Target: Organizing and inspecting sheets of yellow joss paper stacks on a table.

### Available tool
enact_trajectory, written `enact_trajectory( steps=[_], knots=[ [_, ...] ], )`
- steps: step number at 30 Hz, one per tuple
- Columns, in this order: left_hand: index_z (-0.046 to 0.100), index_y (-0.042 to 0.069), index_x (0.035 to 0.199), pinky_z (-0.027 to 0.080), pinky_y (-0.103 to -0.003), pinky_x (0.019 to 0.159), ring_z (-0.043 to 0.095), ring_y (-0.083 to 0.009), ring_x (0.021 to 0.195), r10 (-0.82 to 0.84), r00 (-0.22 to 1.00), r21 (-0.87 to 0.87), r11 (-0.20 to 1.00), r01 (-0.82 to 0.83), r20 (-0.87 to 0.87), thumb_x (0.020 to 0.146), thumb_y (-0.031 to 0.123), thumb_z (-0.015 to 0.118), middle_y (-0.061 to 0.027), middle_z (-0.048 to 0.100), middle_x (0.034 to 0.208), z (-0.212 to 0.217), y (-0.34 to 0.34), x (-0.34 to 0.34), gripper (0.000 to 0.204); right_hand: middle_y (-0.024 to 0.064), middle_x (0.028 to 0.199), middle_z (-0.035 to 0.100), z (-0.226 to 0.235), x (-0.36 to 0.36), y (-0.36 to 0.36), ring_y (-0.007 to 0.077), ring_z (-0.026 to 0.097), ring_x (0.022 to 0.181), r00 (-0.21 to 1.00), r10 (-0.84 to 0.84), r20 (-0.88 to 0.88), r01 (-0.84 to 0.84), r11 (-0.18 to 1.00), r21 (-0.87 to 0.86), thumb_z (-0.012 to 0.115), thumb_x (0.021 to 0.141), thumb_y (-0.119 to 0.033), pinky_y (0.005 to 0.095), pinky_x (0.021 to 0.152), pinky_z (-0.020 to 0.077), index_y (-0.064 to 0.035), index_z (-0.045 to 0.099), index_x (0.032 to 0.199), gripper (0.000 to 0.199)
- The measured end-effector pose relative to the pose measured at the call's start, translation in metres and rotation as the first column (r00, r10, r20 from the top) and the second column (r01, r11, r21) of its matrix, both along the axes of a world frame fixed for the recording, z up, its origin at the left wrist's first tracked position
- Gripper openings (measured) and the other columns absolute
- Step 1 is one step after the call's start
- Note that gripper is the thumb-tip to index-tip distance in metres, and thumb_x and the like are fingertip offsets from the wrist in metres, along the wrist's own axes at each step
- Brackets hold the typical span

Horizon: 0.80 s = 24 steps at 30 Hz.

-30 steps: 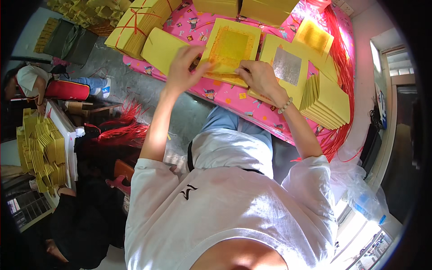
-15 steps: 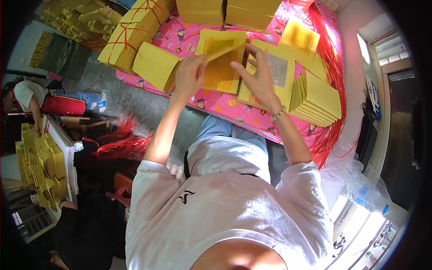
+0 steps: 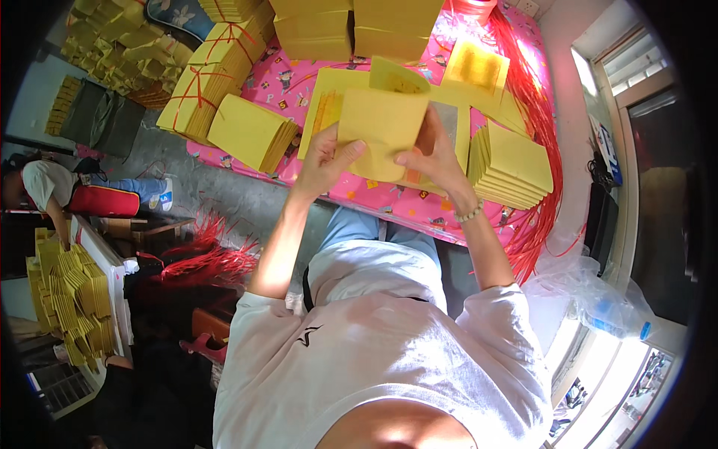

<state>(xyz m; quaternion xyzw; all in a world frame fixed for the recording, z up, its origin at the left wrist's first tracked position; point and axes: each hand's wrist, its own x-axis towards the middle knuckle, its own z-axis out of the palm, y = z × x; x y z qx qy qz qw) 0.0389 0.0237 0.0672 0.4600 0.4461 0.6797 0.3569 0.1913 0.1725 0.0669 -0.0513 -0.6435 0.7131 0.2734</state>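
Observation:
Between both hands I hold a folded yellow paper (image 3: 380, 133) above the table, one flap standing up at its far side. My left hand (image 3: 326, 163) grips the lower left edge, thumb on the front face. At the right edge my right hand (image 3: 440, 156) pinches it, thumb in front and fingers behind, partly hidden. Underneath lies a yellow sheet with an orange patch (image 3: 327, 106), mostly covered. A yellow sheet with a silver patch (image 3: 451, 118) shows beyond my right hand. To the left is a stack of folded yellow paper (image 3: 250, 129); to the right, a fanned stack (image 3: 516, 161).
A pink patterned cloth (image 3: 295, 75) covers the table. Tied yellow bundles (image 3: 200, 93) stand at the far left, tall yellow stacks (image 3: 393, 30) at the back. Red strands (image 3: 535, 97) hang along the right edge. Another person (image 3: 56, 183) bends over paper at far left.
The paper has been turned and brought nearer, so its broad folded face now shows. My right fingers have closed from a spread pose onto its edge.

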Motion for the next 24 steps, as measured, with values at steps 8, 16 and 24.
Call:
enact_trajectory(
  steps=[8,16,24],
  knots=[
    [0.043,0.001,0.128,0.036,-0.033,0.1,0.048,-0.0212,0.116,0.331,0.851,0.153,0.944,-0.293,-0.409,0.084,0.006,0.06,-0.0125,0.05,0.12,-0.02,0.046,0.033,0.047,0.009,0.127,0.048,-0.005,0.039,0.001,0.0184,0.048,0.118,0.964,-0.25,0.088,0.24,0.965,0.105,0.076,0.072,-0.003,0.0331,0.1,0.0399,-0.002,0.032,0.135,0.077],
    [0.039,-0.001,0.128,0.039,-0.032,0.097,0.051,-0.0216,0.113,0.223,0.951,0.086,0.974,-0.209,-0.213,0.084,0.005,0.059,-0.0142,0.052,0.12,-0.039,0.067,0.05,0.049,0.0078,0.119,0.055,-0.022,0.05,0.006,0.0176,0.052,0.112,0.926,-0.334,0.178,0.312,0.94,0.141,0.073,0.076,-0.004,0.0321,0.097,0.0425,-0.001,0.04,0.129,0.063],
    [0.041,-0.001,0.128,0.043,-0.028,0.091,0.053,-0.0141,0.107,0.033,0.997,-0.067,0.997,-0.029,0.064,0.088,0.007,0.056,-0.0092,0.056,0.115,0.002,0.07,0.035,0.043,0.0106,0.113,0.059,0.011,0.037,0.018,0.0154,0.059,0.1,0.923,-0.306,0.232,0.3,0.952,0.065,0.069,0.081,-0.011,0.0284,0.084,0.0492,0.0021,0.048,0.123,0.05]
  ],
)
